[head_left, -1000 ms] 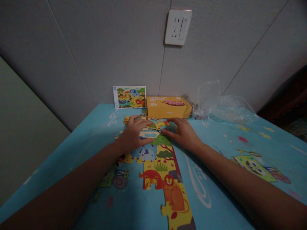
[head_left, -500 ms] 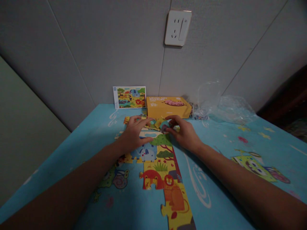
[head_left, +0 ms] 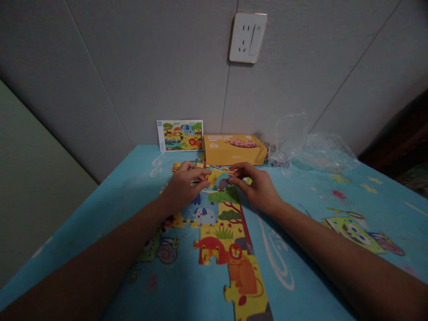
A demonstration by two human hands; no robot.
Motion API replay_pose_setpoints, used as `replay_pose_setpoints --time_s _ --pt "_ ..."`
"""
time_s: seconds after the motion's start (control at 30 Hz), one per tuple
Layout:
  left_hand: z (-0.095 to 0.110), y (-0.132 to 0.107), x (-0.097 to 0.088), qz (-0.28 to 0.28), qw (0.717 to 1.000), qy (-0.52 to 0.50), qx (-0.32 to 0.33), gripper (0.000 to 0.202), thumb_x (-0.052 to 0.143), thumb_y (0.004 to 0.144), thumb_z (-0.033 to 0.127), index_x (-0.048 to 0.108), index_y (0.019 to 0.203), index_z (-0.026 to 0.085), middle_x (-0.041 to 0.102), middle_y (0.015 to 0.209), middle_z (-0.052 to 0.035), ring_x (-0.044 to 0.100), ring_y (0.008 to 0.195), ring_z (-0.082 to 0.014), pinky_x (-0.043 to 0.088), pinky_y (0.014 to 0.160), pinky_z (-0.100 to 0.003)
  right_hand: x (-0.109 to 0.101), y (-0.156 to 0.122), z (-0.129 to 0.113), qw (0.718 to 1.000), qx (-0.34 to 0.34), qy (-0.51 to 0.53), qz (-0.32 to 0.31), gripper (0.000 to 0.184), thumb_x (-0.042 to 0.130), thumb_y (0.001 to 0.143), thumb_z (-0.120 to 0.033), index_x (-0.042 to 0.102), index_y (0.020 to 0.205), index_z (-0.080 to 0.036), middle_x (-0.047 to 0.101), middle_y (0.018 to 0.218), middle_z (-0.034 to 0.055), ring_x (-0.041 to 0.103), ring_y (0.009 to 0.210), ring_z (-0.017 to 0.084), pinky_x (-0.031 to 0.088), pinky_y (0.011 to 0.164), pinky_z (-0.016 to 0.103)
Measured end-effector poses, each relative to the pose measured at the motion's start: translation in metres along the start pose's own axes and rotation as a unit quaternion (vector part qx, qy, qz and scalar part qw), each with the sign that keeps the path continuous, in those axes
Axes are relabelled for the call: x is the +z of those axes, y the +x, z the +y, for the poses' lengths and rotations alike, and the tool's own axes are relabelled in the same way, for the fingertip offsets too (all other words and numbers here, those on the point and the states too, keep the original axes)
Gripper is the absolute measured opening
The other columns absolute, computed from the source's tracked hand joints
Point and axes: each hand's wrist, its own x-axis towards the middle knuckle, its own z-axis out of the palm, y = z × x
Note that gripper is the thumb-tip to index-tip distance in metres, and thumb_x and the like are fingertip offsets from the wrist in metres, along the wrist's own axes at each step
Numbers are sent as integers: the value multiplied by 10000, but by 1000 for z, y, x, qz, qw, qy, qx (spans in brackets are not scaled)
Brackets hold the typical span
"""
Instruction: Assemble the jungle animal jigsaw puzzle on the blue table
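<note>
A partly joined animal jigsaw puzzle (head_left: 230, 249) lies on the blue cartoon-printed table (head_left: 100, 214), running from the near edge toward the wall. At its far end, my left hand (head_left: 182, 187) and my right hand (head_left: 257, 185) both pinch a puzzle piece (head_left: 219, 179) with a yellow and teal picture. The piece is lifted and tilted just above the puzzle's top row. Fingers of both hands are curled closed on the piece's opposite edges.
A yellow puzzle box (head_left: 234, 149) stands against the wall behind my hands. A reference picture card (head_left: 180, 135) leans on the wall to its left. Crumpled clear plastic bags (head_left: 314, 149) lie to its right. A white wall socket (head_left: 247, 38) is above.
My hands were pressing flat on the puzzle's far end. My right hand then picked up a piece, and now both hands pinch it, raised slightly above the puzzle.
</note>
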Motion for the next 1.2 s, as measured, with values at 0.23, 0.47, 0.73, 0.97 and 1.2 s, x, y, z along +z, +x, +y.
replay_pose_setpoints --time_s 0.23,0.47,0.73,0.97,1.2 --pt "2 6 -7 138 982 -19 -126 186 640 832 259 605 1006 203 719 784 -16 670 878 -214 503 876 -371 0 0 24 978 35 -206 -24 454 614 826 -258 554 1255 -121 654 1225 177 586 1140 315 448 975 463" --pt "-4 6 -4 160 968 -40 -190 96 620 813 258 545 783 205 704 708 5 685 696 -172 481 700 -285 0 1 23 962 46 -250 -99 428 583 881 -307 590 1279 -150 658 1242 161 567 1166 355 453 952 524" --pt "-5 10 -5 210 938 -169 -218 148 624 786 253 488 806 199 595 600 46 626 500 -123 488 539 -228 0 2 27 962 48 -250 -96 377 580 900 -319 598 1251 -182 663 1237 137 565 1153 339 446 952 502" --pt "-9 9 0 188 928 -209 -245 100 604 800 213 520 839 175 672 736 -18 742 714 -192 569 667 -270 -1 3 26 958 46 -255 -125 404 546 919 -312 560 1296 -167 630 1301 138 523 1210 352 409 986 520" --pt "-7 6 1 134 949 -146 -247 35 589 767 192 586 800 182 742 802 -45 740 856 -225 573 755 -315 3 7 30 961 26 -258 -96 406 552 918 -427 581 1233 -172 644 1250 133 544 1145 319 409 977 481"
